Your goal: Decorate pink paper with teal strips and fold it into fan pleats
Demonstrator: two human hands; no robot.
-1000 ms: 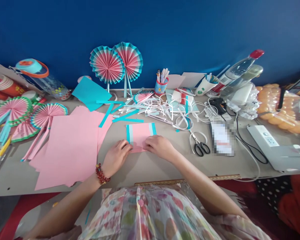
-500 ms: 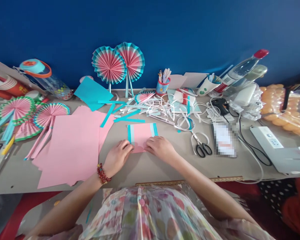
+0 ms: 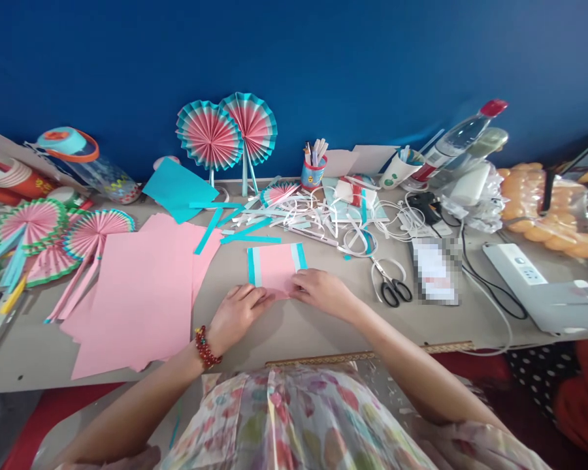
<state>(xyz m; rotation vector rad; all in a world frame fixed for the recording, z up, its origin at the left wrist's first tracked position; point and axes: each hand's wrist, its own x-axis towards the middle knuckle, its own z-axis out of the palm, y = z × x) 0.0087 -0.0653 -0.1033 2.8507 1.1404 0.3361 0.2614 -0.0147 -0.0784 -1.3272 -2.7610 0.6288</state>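
A small pink paper sheet (image 3: 276, 264) with teal and white side stripes lies on the grey table (image 3: 313, 326) before me. My left hand (image 3: 238, 313), with a red bead bracelet on the wrist, pinches the sheet's near left edge with curled fingers. My right hand (image 3: 321, 292) presses and pinches the near right edge. Both hands meet over the sheet's near edge, which looks folded up under the fingers.
A pile of pink sheets (image 3: 137, 294) lies to the left, with finished paper fans (image 3: 53, 235) beyond it. Two fans (image 3: 225, 134) stand against the blue wall. Paper strips (image 3: 298, 212), scissors (image 3: 392, 284), a pen cup (image 3: 311, 171), a bottle (image 3: 451, 140) and a power strip (image 3: 519, 267) are on the right.
Both hands have drawn closer together along the sheet's near edge, the left moving right over the paper. The camera has tilted slightly.
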